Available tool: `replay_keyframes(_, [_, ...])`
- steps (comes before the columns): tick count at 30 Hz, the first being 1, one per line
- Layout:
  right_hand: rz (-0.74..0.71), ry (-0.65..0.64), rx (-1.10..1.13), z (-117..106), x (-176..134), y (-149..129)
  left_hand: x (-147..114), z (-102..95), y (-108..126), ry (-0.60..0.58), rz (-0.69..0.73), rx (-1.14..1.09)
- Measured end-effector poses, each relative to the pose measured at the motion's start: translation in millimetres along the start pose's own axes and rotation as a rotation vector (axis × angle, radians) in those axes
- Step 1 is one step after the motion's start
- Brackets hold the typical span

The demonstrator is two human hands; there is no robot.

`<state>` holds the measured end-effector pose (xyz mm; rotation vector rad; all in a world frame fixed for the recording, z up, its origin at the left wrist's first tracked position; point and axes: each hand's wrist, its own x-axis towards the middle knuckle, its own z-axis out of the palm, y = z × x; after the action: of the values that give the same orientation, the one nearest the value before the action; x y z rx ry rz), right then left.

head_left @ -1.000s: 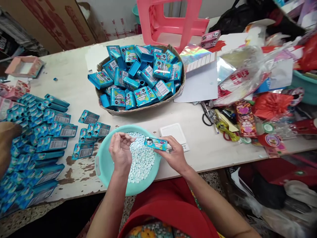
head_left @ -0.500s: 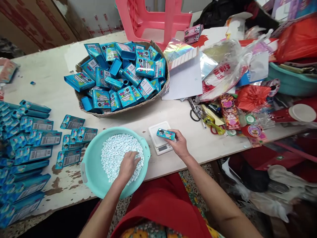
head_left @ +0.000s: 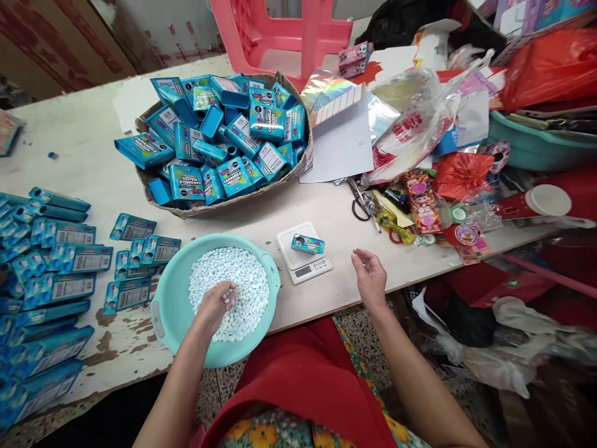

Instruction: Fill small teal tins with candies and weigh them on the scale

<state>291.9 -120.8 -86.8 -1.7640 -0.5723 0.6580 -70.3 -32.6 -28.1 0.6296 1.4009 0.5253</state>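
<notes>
My left hand is over the turquoise basin, its fingers curled round some small white candies. More white candies lie heaped in the basin below it. On the white digital scale rests a blue candy tin, lying on its side with a dark round opening at its left end. To the right of the scale, my right hand hovers apart from the tin, fingers loosely bent and holding nothing.
A cardboard tray piled with blue tins stands behind the basin. Several rows of blue tins lie at left. Scissors, plastic bags and packets crowd the right side. A pink stool stands at the back.
My right hand has let go of the tin, leaving it on the scale, and moved right. My left hand has moved left in the basin and gathered candies in its fingers.
</notes>
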Motion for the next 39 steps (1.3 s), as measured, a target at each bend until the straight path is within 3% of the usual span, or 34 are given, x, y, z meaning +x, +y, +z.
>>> replay_keyframes(2, [0.018,-0.02,0.015,2.1,-4.8,1.5,0.9,5.8,6.3,0.017,-0.009,0.141])
replay_keyframes(5, [0.035,-0.051,0.034,6.9,-9.2,-0.9,0.8,20.7,24.7,-0.007,0.096,0.413])
replay_keyframes(10, [0.072,-0.083,0.065,11.1,-8.3,-5.9,13.4,68.0,67.9,-0.152,0.335,0.721])
replay_keyframes(14, [0.089,-0.106,0.079,11.6,-5.8,-3.5,46.7,109.8,87.6,-0.205,0.413,0.798])
replay_keyframes(17, [0.099,-0.135,0.082,12.1,-5.4,0.2,71.0,131.8,91.3,-0.157,0.425,0.787])
replay_keyframes(22, [0.132,-0.16,0.104,12.8,-5.1,1.5,78.5,157.2,94.8,-0.125,0.532,0.922])
replay_keyframes(28, [0.159,-0.168,0.116,14.6,1.4,-1.6,59.6,176.3,96.5,-0.197,0.664,1.153])
replay_keyframes(34, [0.143,-0.172,0.115,18.0,8.3,-3.1,45.2,183.1,97.0,-0.194,0.655,1.342])
replay_keyframes(37, [0.144,-0.174,0.116,19.1,9.9,-3.3,45.7,180.6,99.6,-0.219,0.625,1.318])
replay_keyframes(39, [0.147,-0.175,0.118,19.1,10.4,-4.0,48.5,174.7,101.4,-0.285,0.585,1.174])
